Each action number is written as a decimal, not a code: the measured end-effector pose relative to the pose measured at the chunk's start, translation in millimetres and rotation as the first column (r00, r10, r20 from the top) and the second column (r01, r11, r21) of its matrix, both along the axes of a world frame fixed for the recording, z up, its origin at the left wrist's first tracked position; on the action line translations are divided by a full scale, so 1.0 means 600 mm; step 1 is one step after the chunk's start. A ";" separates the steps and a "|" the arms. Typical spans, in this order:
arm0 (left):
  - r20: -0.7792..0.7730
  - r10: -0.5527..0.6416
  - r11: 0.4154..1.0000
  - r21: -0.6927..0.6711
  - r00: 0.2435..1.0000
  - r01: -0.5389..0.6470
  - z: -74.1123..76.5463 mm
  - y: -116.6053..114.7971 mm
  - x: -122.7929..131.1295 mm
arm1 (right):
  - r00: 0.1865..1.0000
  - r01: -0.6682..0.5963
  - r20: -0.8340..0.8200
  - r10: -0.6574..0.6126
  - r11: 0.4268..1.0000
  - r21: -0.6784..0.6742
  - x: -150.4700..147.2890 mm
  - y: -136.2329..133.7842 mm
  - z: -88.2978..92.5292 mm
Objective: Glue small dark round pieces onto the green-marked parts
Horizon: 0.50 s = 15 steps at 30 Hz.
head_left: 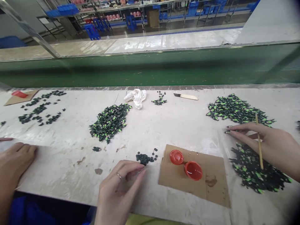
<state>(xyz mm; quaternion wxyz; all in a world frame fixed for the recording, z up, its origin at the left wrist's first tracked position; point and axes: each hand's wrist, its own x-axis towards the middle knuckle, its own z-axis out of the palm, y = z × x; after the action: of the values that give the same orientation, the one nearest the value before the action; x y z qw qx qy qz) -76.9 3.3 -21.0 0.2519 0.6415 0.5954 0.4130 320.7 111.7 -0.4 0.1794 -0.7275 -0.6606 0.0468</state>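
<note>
My left hand (122, 187) has thumb and index finger pinched at the near edge of a small heap of dark round discs (142, 158); what lies between the fingertips is too small to make out. My right hand (262, 140) pinches a small dark piece with pale spots (227, 129) between thumb and fingertips. A thin wooden stick (259, 147) is also tucked in that hand, pointing down. Beneath it spreads a pile of black and green pieces (257, 172); another green-marked pile (236, 107) lies just beyond.
Between my hands, a cardboard sheet (215, 190) carries a red pot of liquid (193, 171) and a red lid (176, 157). Farther off are a green-marked pile (110, 122), crumpled white tissue (137, 97) and a knife (186, 96). Another person's hand (20, 159) rests at left.
</note>
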 end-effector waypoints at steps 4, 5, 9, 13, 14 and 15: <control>-0.172 -0.036 0.998 0.049 0.984 0.045 -0.016 0.000 0.000 | 0.989 -0.066 0.145 0.038 0.980 0.190 -0.001 -0.012 -0.023; -0.204 -0.042 0.996 0.065 0.978 0.057 -0.018 0.002 0.004 | 0.986 -0.084 0.161 0.046 0.967 0.242 -0.004 -0.019 -0.027; -0.319 -0.062 0.988 0.116 0.946 0.104 -0.020 0.019 0.020 | 0.983 -0.167 0.129 0.130 0.922 0.349 -0.016 -0.043 -0.037; -0.447 -0.124 0.968 0.142 0.886 0.207 -0.011 0.041 0.023 | 0.980 -0.195 0.041 0.193 0.912 0.361 -0.013 -0.055 -0.049; -0.469 -0.146 0.959 0.150 0.871 0.241 -0.007 0.044 0.022 | 0.979 -0.197 0.020 0.204 0.912 0.359 -0.011 -0.058 -0.052; -0.479 -0.168 0.948 0.162 0.861 0.275 -0.003 0.045 0.021 | 0.978 -0.196 -0.002 0.210 0.914 0.354 -0.010 -0.061 -0.054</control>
<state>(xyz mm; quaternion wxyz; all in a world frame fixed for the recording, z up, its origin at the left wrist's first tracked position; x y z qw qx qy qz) -64.6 30.3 -22.9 0.0758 0.8095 0.5092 0.2821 314.9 75.1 -32.9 0.3141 -0.6099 -0.7265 -0.0392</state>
